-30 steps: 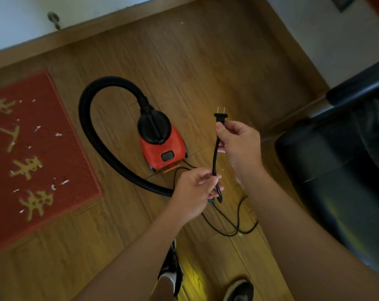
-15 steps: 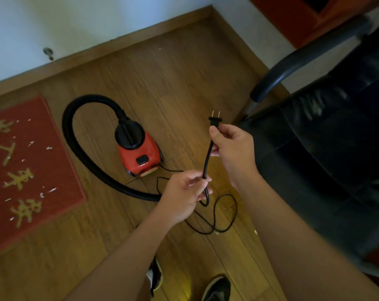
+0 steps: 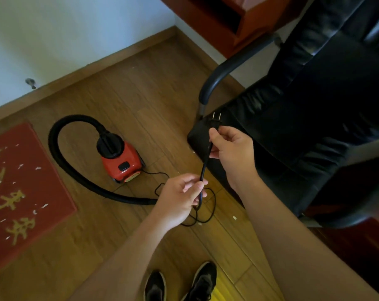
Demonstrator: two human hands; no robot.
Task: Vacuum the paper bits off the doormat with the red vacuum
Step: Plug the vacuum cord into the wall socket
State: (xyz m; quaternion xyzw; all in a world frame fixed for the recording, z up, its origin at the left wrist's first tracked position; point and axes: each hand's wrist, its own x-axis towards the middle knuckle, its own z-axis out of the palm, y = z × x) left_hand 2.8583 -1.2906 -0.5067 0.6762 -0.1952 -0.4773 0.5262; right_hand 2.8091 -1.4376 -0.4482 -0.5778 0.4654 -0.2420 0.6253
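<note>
Red vacuum, black looping hose, cord in hands

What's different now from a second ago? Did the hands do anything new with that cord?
Mostly the view swung right: the black chair fills more of the picture, the doormat slid left. The right hand still pinches the plug, the left hand still holds the cord. The red vacuum sits untouched.

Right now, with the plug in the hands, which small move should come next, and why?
Probably carry the plug to a wall socket; none is in view. The right hand pinches the cord just below the bare prongs, the left hand holds the cord lower, and the red vacuum sits unpowered beside the littered doormat.
</note>
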